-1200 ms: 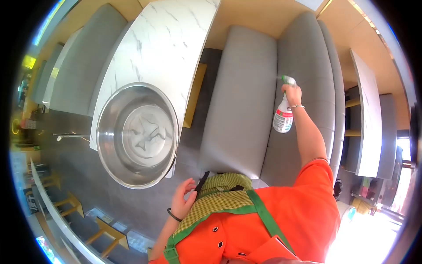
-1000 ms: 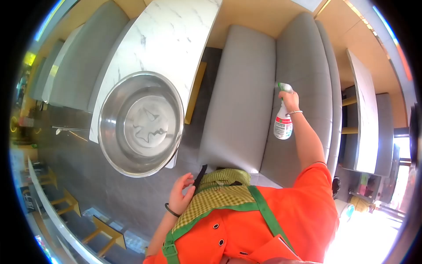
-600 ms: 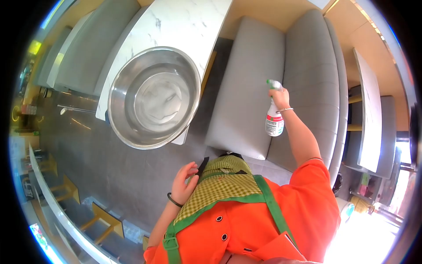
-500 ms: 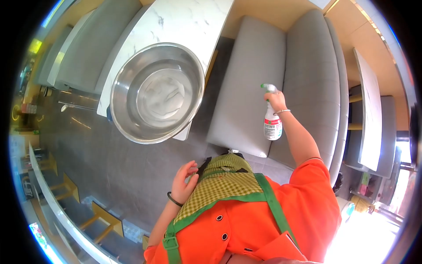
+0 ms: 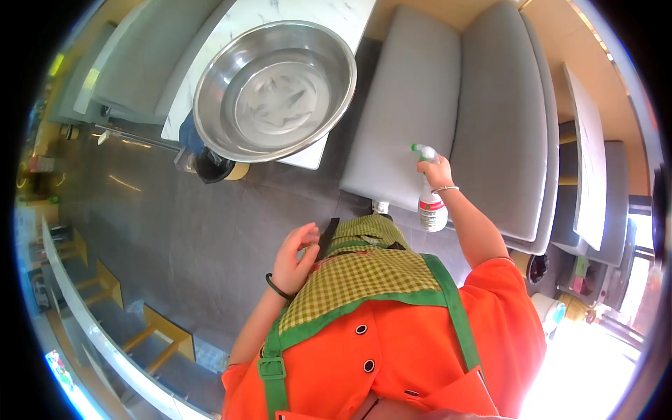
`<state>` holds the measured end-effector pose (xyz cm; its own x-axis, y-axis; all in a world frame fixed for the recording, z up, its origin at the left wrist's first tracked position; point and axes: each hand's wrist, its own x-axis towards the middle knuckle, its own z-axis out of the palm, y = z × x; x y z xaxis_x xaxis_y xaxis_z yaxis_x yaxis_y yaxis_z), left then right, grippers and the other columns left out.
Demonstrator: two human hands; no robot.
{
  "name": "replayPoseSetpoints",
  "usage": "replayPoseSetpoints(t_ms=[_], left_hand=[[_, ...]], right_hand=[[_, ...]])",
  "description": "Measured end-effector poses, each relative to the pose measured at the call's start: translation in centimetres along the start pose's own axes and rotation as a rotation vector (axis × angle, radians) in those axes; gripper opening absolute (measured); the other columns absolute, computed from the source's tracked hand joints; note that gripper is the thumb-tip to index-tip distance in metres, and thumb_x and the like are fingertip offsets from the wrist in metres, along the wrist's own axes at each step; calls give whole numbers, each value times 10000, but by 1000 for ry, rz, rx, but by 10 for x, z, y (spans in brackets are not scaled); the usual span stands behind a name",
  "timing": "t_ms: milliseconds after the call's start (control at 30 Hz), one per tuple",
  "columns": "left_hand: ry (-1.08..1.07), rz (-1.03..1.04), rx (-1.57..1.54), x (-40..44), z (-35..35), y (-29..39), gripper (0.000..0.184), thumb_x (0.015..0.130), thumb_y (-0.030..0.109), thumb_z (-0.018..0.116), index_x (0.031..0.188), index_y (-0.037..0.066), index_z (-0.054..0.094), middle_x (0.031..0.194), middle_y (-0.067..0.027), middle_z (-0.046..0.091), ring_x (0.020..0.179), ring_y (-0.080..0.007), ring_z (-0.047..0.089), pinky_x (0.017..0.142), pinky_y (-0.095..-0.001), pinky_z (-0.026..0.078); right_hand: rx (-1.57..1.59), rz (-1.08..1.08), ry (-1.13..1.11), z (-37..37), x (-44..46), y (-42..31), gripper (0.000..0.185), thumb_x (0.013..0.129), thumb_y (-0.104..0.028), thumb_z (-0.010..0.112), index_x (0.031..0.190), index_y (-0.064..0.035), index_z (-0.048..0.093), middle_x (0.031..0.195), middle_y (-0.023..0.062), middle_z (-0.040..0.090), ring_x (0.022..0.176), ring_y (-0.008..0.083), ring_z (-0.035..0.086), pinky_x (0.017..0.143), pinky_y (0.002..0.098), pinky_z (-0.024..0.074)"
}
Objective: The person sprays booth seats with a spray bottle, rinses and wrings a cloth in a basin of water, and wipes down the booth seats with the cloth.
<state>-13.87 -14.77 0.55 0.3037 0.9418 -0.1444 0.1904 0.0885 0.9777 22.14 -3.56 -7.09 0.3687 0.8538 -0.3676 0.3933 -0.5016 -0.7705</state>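
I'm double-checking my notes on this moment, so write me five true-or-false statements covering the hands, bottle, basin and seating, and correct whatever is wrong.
1. The right hand grips a white plastic spray bottle with a red-banded label. True.
2. The left hand holds a folded cloth. False: no object shows in the left hand.
3. A round, shiny metal basin stands on the white marble-patterned table. True.
4. The basin is turned upside down. False: its opening faces up, showing the inside.
5. The long grey upholstered bench beyond the bottle is on the picture's left of the basin. False: that bench is on the basin's right.
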Motion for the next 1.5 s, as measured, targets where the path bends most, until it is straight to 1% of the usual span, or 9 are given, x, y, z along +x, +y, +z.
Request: replayPoseSetpoints(t_ms=[167, 233, 367, 500, 767, 833, 1233, 1300, 1500], left_hand=[[15, -23, 3, -21, -15, -5, 398, 794, 11, 529, 1184, 26, 450, 1117, -113, 508, 946, -186, 559, 816, -289, 441], [43, -29, -19, -29, -20, -11, 395, 798, 9, 526, 1185, 27, 449, 1119, -111, 508, 946, -183, 559, 815, -288, 442], [83, -56, -80, -38, -20, -20, 388, 807, 4, 518, 1188, 31, 450, 1118, -102, 510, 945, -175, 559, 810, -283, 446], [67, -72, -105, -39, -15, -19, 381, 809, 8, 520, 1184, 30, 454, 1112, -101, 512, 936, -174, 561, 805, -281, 449], [18, -1, -13, -21, -12, -9, 361, 807, 13, 518, 1164, 22, 465, 1095, -108, 518, 925, -175, 562, 791, -278, 451], [24, 1, -22, -22, -12, -9, 360, 807, 11, 517, 1164, 23, 465, 1095, -108, 518, 926, -174, 561, 791, -277, 450], [32, -37, -95, -25, -8, -18, 364, 814, 11, 515, 1174, 24, 463, 1103, -103, 519, 933, -169, 561, 804, -279, 450], [14, -40, -91, -22, -8, -17, 365, 814, 14, 515, 1175, 21, 461, 1100, -103, 522, 931, -168, 562, 808, -280, 450], [-60, -20, -42, -12, -9, -11, 359, 812, 17, 509, 1168, 16, 465, 1102, -105, 517, 936, -169, 559, 811, -282, 452]], right_hand=[[-116, 102, -30, 12, -26, 36, 282, 579, -142, 625, 826, -6, 625, 692, 83, 597, 649, 174, 556, 630, 302, 444], [5, 82, 50, 12, -43, 39, 213, 572, -149, 628, 723, 0, 616, 666, 80, 599, 625, 188, 561, 609, 303, 439], [-83, 198, 155, 0, -45, 50, 241, 569, -156, 629, 748, 6, 631, 705, 102, 623, 644, 202, 583, 618, 317, 448], [-20, 77, 215, -20, -20, 75, 302, 593, -153, 623, 862, -14, 623, 715, 92, 621, 673, 186, 583, 648, 310, 456], [73, 121, 356, -50, 4, 21, 248, 585, -126, 618, 799, 0, 616, 700, 72, 607, 632, 164, 559, 620, 296, 447], [215, -16, 330, -57, 4, 20, 245, 580, -124, 619, 794, -4, 618, 704, 73, 607, 636, 165, 558, 620, 294, 445], [144, 202, 362, -73, -64, 87, 258, 547, -165, 625, 739, 8, 628, 667, 107, 599, 633, 201, 562, 607, 317, 437], [-9, 260, 396, -70, -83, 92, 258, 546, -164, 625, 733, 12, 627, 679, 124, 606, 646, 211, 567, 617, 319, 437], [18, 329, 459, -76, -95, 133, 328, 564, -151, 618, 850, 8, 628, 760, 133, 629, 713, 219, 582, 677, 319, 444]])
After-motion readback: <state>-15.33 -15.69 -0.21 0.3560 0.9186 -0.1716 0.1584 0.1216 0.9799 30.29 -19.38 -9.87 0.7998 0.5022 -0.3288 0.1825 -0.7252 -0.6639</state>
